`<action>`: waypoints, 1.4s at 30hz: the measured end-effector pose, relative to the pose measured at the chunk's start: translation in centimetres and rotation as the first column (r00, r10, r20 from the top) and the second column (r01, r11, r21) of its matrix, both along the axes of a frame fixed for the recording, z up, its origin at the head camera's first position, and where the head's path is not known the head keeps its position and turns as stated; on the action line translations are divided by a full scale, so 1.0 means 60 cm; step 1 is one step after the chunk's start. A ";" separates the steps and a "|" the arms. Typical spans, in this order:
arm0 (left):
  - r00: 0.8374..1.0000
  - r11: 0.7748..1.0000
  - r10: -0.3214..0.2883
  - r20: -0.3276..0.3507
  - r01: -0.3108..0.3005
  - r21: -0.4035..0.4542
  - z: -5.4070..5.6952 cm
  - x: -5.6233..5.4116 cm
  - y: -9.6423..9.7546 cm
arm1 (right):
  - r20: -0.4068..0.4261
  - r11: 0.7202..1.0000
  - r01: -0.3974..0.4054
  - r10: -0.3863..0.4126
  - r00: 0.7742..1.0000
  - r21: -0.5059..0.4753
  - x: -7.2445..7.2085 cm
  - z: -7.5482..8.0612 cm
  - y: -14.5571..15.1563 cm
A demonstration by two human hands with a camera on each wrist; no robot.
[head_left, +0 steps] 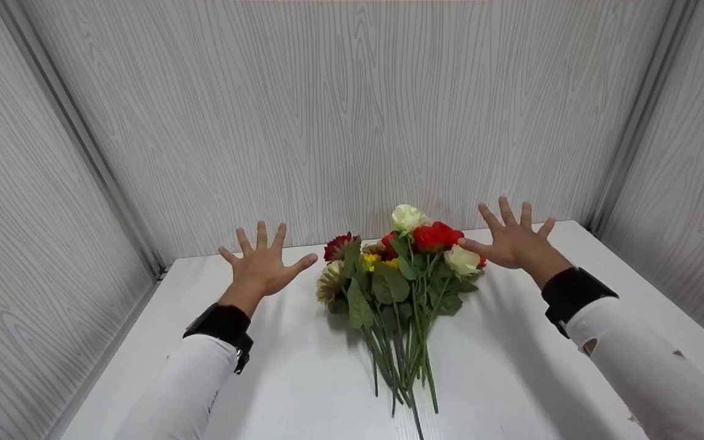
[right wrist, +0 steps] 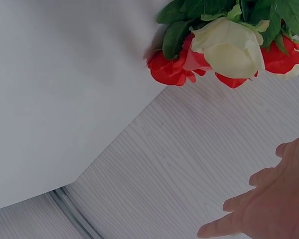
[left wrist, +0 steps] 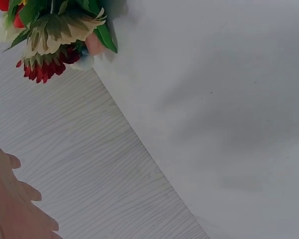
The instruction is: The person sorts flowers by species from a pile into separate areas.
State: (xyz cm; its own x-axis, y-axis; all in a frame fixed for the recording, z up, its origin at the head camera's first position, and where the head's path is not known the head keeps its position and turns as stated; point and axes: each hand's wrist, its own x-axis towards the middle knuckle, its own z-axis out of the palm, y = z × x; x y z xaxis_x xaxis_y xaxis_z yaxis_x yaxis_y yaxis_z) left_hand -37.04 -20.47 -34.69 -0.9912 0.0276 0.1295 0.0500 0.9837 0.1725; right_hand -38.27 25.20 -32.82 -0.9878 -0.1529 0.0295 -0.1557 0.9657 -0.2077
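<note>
A bunch of flowers (head_left: 401, 287) lies on the white table, its blooms toward the back wall and its green stems toward the person. It has white roses (head_left: 409, 217), red blooms (head_left: 436, 236), a dark red flower (head_left: 339, 247), a beige flower (head_left: 330, 282) and small yellow ones. Left of the bunch, the left hand (head_left: 260, 267) is held up with fingers spread, holding nothing. On the other side, the right hand (head_left: 514, 242) is spread the same way; its thumb overlaps a white rose in the head view, and whether they touch cannot be told. Both wrist views show the blooms apart from the fingers.
The white table (head_left: 309, 379) meets a wood-grain back panel (head_left: 266, 122). Similar panels stand at the left (head_left: 22, 214) and right (head_left: 688, 183), with grey metal strips (head_left: 639, 116) at the corners. Both forearms wear white sleeves and black wrist bands (head_left: 578, 296).
</note>
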 end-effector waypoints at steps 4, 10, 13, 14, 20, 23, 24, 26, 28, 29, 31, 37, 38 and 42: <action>1.000 1.000 0.000 -0.012 0.000 -0.009 0.002 0.010 0.003 | -0.027 1.000 -0.024 0.024 0.999 0.012 0.005 -0.002 -0.008; 0.998 1.000 -0.020 -0.061 0.021 0.016 -0.009 0.063 0.030 | -0.062 0.998 -0.065 0.067 0.996 0.021 0.023 -0.012 -0.028; 0.997 0.998 -0.061 -0.043 0.063 0.032 -0.023 0.091 0.060 | -0.114 0.997 -0.073 0.074 0.991 0.014 0.034 -0.018 -0.040; 0.997 0.996 -0.081 -0.015 0.082 0.042 -0.029 0.099 0.071 | -0.135 0.997 -0.075 0.076 0.988 0.015 0.038 -0.021 -0.045; 0.948 0.974 -0.214 0.234 0.187 0.131 -0.067 0.137 0.131 | -0.215 0.978 -0.196 0.176 0.961 -0.074 0.064 -0.045 -0.084; 0.913 0.969 -0.228 0.337 0.179 0.171 -0.081 0.145 0.150 | -0.188 0.950 -0.276 0.247 0.951 -0.145 0.078 -0.064 -0.111; 0.904 0.969 -0.224 0.363 0.168 0.180 -0.086 0.146 0.155 | -0.168 0.942 -0.293 0.266 0.949 -0.164 0.083 -0.072 -0.119; 0.892 0.969 -0.213 0.398 0.141 0.202 -0.095 0.146 0.165 | -0.128 0.930 -0.321 0.301 0.945 -0.182 0.093 -0.086 -0.135; 0.892 0.964 -0.212 0.400 0.123 0.238 -0.105 0.143 0.174 | -0.069 0.927 -0.322 0.315 0.947 -0.193 0.101 -0.098 -0.148; 0.895 0.959 -0.218 0.390 0.122 0.256 -0.112 0.141 0.179 | -0.036 0.930 -0.311 0.311 0.950 -0.197 0.105 -0.103 -0.153; 0.901 0.944 -0.233 0.365 0.120 0.307 -0.123 0.136 0.190 | 0.010 0.939 -0.281 0.289 0.957 -0.198 0.109 -0.112 -0.160; 0.924 0.900 -0.246 0.293 0.106 0.422 -0.146 0.126 0.219 | 0.035 0.942 -0.249 0.263 0.964 -0.227 0.108 -0.131 -0.165; 0.926 0.899 -0.240 0.292 0.098 0.427 -0.147 0.125 0.225 | 0.031 0.937 -0.257 0.271 0.962 -0.237 0.107 -0.135 -0.164; 0.933 0.914 -0.212 0.292 0.084 0.397 -0.147 0.120 0.246 | 0.059 0.928 -0.252 0.278 0.959 -0.273 0.104 -0.144 -0.166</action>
State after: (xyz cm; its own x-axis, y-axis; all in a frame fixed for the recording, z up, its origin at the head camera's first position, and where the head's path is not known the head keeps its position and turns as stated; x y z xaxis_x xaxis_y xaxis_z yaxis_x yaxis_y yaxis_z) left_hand -29.87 -5.71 -43.49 -0.9675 0.1910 -0.1654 0.0688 0.8290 0.5550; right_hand -32.05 15.26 -41.45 -0.9125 -0.4088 0.0119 -0.3655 0.8020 -0.4724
